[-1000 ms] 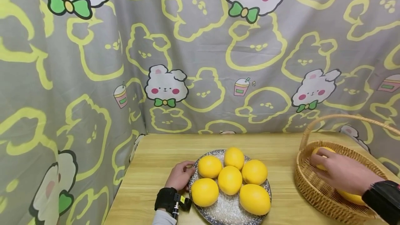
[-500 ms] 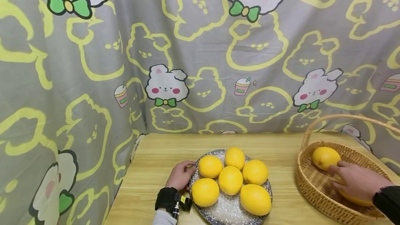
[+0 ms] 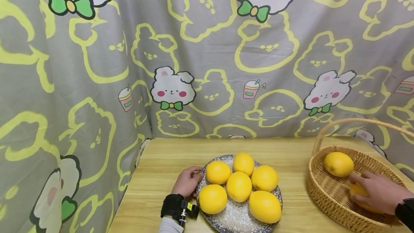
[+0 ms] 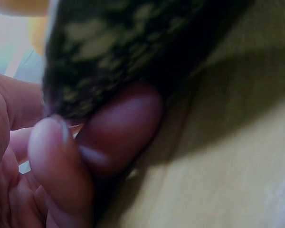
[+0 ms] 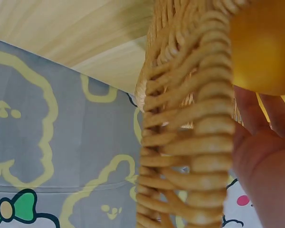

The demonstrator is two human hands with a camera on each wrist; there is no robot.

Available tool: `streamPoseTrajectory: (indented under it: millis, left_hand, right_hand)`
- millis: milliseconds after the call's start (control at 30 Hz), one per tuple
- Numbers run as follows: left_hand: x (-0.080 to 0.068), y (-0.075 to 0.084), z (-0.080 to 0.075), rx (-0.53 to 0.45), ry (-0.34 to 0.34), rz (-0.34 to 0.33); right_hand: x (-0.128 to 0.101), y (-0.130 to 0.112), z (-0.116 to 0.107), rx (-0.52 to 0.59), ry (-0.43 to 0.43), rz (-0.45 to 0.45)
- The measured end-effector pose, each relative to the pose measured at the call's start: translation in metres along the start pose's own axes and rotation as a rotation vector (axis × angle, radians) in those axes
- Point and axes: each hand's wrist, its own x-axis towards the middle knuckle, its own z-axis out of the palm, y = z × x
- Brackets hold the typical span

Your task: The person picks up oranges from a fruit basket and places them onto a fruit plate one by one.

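Lemon (image 3: 359, 191) lies inside the wicker basket (image 3: 326, 197) at the table's 3 o'clock edge, with the right hand (image 3: 378, 192) reaching in palm-down, fingers curled over it. A second lemon (image 3: 338, 164) sits at its 11 o'clock. The left hand (image 3: 187, 182) pinches the speckled plate (image 3: 235, 216) rim at 9 o'clock, thumb on top.

A wicker basket (image 3: 326, 197) with a tall arched handle stands at the right edge of the surface. Inside it lie two smooth yellow lemons: one lemon (image 3: 338, 164) rests free against the far-left wall, the other lemon (image 3: 358, 190) lies nearer the front, mostly covered by the right hand (image 3: 376, 192), whose fingers curl over it.

A dark speckled plate (image 3: 234, 218) sits at the front edge of the surface, its left rim pinched by the left hand (image 3: 187, 182).
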Motion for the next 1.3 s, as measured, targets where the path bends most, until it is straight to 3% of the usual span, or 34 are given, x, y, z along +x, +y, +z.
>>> streamPoseTrajectory:
  millis: [133, 333, 667, 1300]
  left_hand:
    - [0.001, 0.0, 0.0, 0.006, 0.006, -0.004]
    - [0.002, -0.002, 0.0, 0.009, 0.005, -0.003]
    - [0.001, -0.001, 0.0, 0.009, 0.004, -0.007]
    - [0.004, -0.005, 0.001, 0.001, 0.009, -0.013]
  right_hand:
    - [-0.002, 0.002, 0.007, 0.002, 0.024, 0.003]
    - [-0.005, 0.004, 0.013, 0.089, -0.084, 0.023]
    - [-0.003, -0.001, 0.017, 0.126, -0.117, 0.036]
    - [-0.001, -0.014, 0.019, -0.019, -0.032, -0.034]
